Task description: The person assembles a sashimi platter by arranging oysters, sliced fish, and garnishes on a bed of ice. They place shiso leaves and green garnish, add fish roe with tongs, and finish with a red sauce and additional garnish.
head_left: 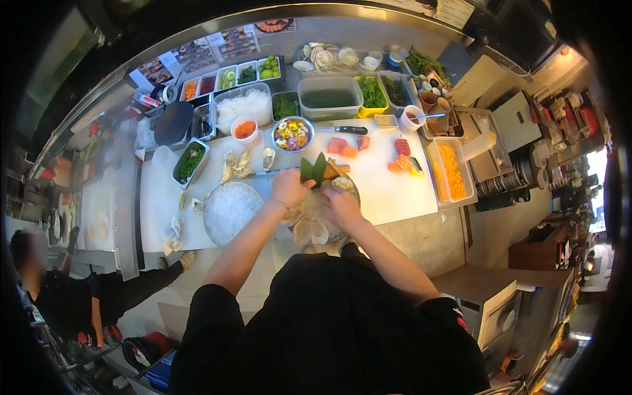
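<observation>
My left hand point(290, 188) pinches green leaves point(313, 169) with pointed tips that stand upright at the far side of a round plate. Over the same plate, my right hand point(341, 205) reaches down with its fingers bent together; what they hold, if anything, is hidden. Opened oyster shells point(310, 232) lie along the plate's near side. Behind my right hand, a brown rolled piece point(337, 170) rests by the plate's far rim. A round tray of crushed ice point(233, 209) sits left of my left forearm.
Beyond my hands are a steel bowl of flower petals point(293, 134), a black-handled knife point(349, 130) and raw fish pieces point(402, 146). Oyster shells point(237, 165) lie at left, a container of orange cubes point(450, 170) at right. A co-worker point(59, 283) stands at far left.
</observation>
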A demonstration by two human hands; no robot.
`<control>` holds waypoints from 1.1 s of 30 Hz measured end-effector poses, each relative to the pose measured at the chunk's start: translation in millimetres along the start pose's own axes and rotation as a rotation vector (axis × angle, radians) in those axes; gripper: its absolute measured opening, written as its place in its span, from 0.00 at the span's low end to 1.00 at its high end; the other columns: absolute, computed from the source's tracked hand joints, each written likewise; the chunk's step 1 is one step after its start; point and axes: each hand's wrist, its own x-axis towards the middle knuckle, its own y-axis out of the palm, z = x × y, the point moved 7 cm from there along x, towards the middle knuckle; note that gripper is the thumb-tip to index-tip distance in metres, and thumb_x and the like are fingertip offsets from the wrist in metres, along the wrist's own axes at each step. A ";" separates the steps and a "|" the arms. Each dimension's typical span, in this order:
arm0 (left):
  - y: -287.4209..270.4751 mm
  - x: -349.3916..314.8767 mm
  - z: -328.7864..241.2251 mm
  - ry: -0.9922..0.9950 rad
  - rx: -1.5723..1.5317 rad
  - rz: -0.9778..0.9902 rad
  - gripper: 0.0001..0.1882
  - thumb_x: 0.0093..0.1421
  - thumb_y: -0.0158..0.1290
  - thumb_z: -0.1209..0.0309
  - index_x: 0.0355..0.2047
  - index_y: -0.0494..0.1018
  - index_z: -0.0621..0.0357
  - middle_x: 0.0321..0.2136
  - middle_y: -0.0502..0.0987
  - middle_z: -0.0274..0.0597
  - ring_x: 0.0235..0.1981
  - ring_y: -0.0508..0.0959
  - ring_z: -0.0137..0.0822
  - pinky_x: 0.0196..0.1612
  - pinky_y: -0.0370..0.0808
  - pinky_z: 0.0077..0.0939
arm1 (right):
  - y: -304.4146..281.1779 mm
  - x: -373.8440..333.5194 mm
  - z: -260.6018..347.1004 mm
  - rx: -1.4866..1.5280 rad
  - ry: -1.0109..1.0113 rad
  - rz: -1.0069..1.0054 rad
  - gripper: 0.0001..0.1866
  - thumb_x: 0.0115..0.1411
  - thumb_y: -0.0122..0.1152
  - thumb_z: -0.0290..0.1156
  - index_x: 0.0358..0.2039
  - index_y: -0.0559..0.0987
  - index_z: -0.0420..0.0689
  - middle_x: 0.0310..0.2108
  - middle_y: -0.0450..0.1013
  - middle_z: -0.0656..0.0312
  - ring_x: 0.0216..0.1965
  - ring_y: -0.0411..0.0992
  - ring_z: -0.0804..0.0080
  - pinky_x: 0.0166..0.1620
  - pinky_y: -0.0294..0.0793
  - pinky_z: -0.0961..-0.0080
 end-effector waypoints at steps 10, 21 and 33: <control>-34.2 9.6 19.3 0.038 -0.258 -0.083 0.18 0.61 0.72 0.51 0.37 0.91 0.53 0.29 0.87 0.51 0.30 0.87 0.54 0.36 0.82 0.45 | -4.5 -0.5 7.4 -0.009 -0.073 -0.206 0.19 0.59 0.69 0.23 0.53 0.83 0.43 0.45 0.78 0.48 0.48 0.80 0.41 0.51 0.82 0.50; -33.1 8.3 17.0 -0.011 -0.241 0.038 0.22 0.61 0.72 0.48 0.38 0.90 0.55 0.27 0.86 0.51 0.29 0.86 0.52 0.35 0.81 0.45 | -0.9 14.0 16.3 0.029 -0.178 -0.260 0.09 0.60 0.68 0.20 0.41 0.87 0.39 0.38 0.80 0.49 0.39 0.81 0.47 0.43 0.82 0.57; 45.3 -202.2 71.9 -0.746 -1.083 -0.110 0.28 0.79 0.56 0.54 0.71 0.69 0.57 0.60 0.78 0.37 0.55 0.82 0.33 0.52 0.86 0.35 | -7.8 -82.3 -123.7 0.737 0.451 -0.054 0.25 0.76 0.62 0.28 0.70 0.76 0.38 0.49 0.80 0.54 0.39 0.84 0.69 0.37 0.89 0.72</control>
